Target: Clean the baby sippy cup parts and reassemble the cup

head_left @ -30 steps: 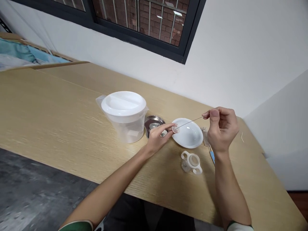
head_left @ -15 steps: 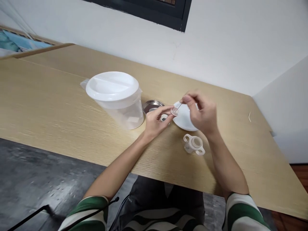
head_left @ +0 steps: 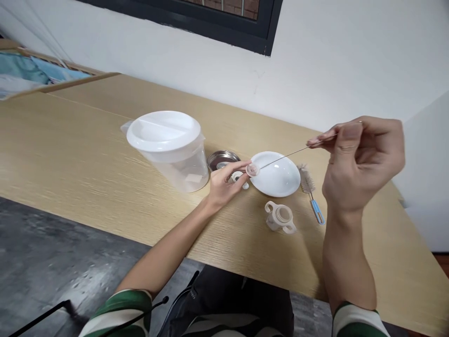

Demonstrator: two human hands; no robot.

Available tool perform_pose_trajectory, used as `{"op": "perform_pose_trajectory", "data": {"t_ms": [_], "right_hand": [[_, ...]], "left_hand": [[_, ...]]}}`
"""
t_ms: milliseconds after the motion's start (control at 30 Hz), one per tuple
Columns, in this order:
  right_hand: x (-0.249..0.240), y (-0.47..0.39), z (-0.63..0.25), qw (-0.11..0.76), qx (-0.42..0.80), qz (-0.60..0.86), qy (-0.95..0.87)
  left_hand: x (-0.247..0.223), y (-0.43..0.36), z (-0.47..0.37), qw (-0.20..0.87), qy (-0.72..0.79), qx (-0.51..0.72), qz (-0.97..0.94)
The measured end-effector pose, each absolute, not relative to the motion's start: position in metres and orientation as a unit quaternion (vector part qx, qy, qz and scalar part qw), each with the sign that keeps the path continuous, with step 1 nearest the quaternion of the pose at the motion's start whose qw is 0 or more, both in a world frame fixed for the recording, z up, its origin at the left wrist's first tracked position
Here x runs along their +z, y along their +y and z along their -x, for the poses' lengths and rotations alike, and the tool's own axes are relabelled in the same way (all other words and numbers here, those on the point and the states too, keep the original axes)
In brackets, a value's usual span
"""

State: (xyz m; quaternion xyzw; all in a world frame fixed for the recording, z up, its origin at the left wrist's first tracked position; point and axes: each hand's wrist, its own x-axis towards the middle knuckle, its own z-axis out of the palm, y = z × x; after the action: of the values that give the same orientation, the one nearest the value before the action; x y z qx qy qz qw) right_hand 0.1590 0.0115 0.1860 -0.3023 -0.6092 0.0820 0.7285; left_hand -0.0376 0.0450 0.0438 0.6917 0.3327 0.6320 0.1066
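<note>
Right hand (head_left: 361,161) has drawn back, raised clear above the worktop (head_left: 87,154); fingers pinch a thin wire (head_left: 284,156). Left hand (head_left: 226,180) fingers clamp a small disc (head_left: 251,170) at the wire's tip.

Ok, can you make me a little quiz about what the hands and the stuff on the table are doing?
1. True or false: the right hand pinches a thin wire brush whose far end meets the small clear disc.
2. Which hand holds the small clear disc?
A. left hand
B. right hand
C. neither
3. Fill in: the blue-handled bottle brush lies on the table just right of the white ____.

Key:
1. true
2. A
3. bowl
</note>
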Motion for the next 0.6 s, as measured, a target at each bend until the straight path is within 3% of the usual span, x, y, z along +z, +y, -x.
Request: {"op": "perform_pose_trajectory", "data": {"t_ms": [300,600], "right_hand": [[0.169,0.03,-0.157,0.705,0.149,0.3,-0.626],[0.166,0.024,-0.157,0.649,0.165,0.246,-0.7]], "left_hand": [[0.039,0.047,0.035,0.109,0.325,0.639,-0.689],[0.047,0.048,0.03,0.295,0.356,0.644,-0.61]]}}
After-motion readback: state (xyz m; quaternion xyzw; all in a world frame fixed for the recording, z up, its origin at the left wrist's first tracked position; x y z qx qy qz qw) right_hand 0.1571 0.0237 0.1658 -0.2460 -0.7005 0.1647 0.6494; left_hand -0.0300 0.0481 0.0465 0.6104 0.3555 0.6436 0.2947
